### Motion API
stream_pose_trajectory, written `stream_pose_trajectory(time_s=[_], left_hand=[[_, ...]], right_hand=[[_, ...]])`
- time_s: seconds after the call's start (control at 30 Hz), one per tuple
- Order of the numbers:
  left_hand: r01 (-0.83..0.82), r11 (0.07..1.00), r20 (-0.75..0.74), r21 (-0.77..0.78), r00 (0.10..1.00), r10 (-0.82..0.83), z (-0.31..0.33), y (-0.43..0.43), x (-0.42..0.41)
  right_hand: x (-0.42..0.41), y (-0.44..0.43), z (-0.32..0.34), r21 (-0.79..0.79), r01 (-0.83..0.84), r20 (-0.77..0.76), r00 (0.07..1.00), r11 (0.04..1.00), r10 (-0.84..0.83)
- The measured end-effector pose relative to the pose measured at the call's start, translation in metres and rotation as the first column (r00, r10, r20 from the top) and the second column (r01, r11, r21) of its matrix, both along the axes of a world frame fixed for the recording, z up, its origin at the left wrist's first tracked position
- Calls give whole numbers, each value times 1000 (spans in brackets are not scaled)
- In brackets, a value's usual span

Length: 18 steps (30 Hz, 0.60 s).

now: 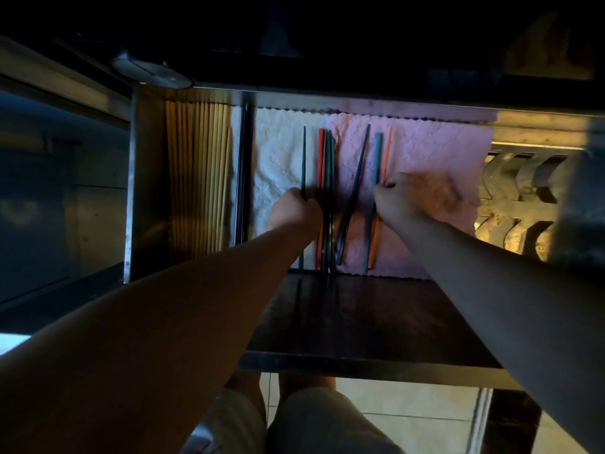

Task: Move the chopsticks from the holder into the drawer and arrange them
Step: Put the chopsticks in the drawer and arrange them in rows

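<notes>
In the drawer (149, 178), left hand (294, 209) pinches a dark chopstick (303, 158), right hand (406, 198) seemingly grips the orange chopstick (387, 152) beside it

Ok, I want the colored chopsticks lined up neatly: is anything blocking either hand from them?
Nothing visible does. The left hand already touches the dark chopstick beside the red and teal bundle; the right hand rests at the teal and orange pair on the pink cloth.

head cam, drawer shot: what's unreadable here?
- Head view: left hand fingertips curl under, hiding its grip on the dark chopstick.
- Right hand is motion-blurred; grip on the teal chopstick is unclear.
- No holder is discernible; top is dark.
</notes>
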<state>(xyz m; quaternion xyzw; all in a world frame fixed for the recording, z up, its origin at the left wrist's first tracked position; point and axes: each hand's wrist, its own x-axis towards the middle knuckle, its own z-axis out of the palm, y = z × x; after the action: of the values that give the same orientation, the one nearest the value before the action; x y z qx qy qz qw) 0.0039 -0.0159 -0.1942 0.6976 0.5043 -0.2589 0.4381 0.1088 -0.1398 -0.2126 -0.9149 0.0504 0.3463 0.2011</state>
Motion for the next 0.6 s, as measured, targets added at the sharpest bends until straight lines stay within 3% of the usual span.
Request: stream_pose_trajectory(time_s=[0.33, 0.43, 0.6], left_hand=[[-150, 988, 44, 30, 988, 149, -9, -12, 1], [-123, 991, 42, 55, 992, 121, -11, -11, -1], [-59, 998, 22, 17, 998, 58, -9, -5, -2]], right_hand=[[-5, -6, 8, 16, 25, -26, 999, 1000, -25], [-6, -9, 16, -32, -52, -12, 999, 998, 52], [-7, -6, 13, -55, 3, 86, 996, 998, 2]])
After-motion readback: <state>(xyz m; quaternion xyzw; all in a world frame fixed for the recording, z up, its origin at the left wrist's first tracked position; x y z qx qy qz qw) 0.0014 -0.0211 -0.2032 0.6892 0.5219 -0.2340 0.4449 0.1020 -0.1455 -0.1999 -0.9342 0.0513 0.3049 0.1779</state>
